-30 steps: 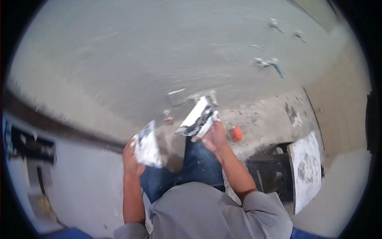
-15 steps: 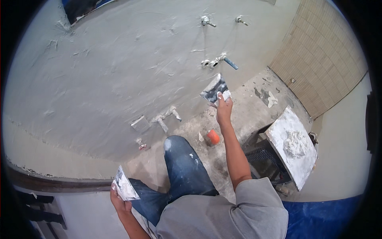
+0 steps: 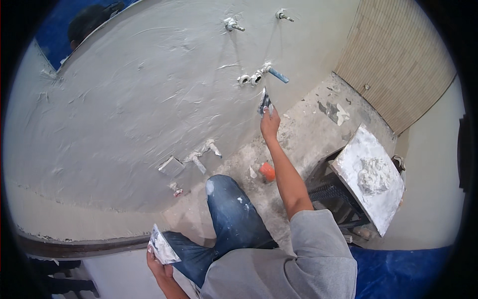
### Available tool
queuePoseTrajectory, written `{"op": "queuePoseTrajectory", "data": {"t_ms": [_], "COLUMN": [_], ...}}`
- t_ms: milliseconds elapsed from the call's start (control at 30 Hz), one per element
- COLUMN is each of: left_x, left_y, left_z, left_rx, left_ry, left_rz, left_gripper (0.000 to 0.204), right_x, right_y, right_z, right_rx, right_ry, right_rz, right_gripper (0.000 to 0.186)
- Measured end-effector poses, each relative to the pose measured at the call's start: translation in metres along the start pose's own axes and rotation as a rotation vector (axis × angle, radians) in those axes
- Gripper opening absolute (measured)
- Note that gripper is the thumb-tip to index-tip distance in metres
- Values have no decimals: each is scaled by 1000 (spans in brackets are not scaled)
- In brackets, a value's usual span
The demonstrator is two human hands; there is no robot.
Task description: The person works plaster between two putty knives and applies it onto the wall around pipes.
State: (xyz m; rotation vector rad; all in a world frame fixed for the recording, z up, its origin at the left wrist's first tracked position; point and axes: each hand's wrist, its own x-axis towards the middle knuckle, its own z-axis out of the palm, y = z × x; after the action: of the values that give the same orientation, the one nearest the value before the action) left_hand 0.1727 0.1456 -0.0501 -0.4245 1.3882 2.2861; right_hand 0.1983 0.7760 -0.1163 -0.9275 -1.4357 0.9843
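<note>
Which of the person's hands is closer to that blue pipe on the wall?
Right. The right hand, gripping a smeared blade, is a little below the blue pipe in the view; the left hand is far off at lower left, beside the left leg.

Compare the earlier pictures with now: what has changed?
The right hand has moved away from the left hand, out toward the wall near the blue pipe stub; its dark blade now shows nearly edge-on. Nothing was let go: the left hand still holds its white-smeared blade. The white paste mound stays on its board.
</note>
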Motion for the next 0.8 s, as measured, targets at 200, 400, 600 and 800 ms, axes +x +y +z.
{"op": "queuePoseTrajectory", "data": {"t_ms": [200,400,600,800], "left_x": [-7,-12,-18,-11], "left_y": [-3,-4,-4,-14], "left_z": [10,17,18,26], "left_rx": [-9,11,14,64], "left_ry": [-20,-14,-26,-99], "left_rz": [1,-5,-23,20], "left_gripper": [40,42,42,41], "right_x": [-15,-25,-83,-121], "right_y": [-3,-15,-85,-53], "right_z": [41,91,119,71], "right_rx": [-68,-216,-253,-63], "right_ry": [156,229,112,-19], "right_rz": [-5,132,89,-212], "right_gripper": [39,43,48,40]}}
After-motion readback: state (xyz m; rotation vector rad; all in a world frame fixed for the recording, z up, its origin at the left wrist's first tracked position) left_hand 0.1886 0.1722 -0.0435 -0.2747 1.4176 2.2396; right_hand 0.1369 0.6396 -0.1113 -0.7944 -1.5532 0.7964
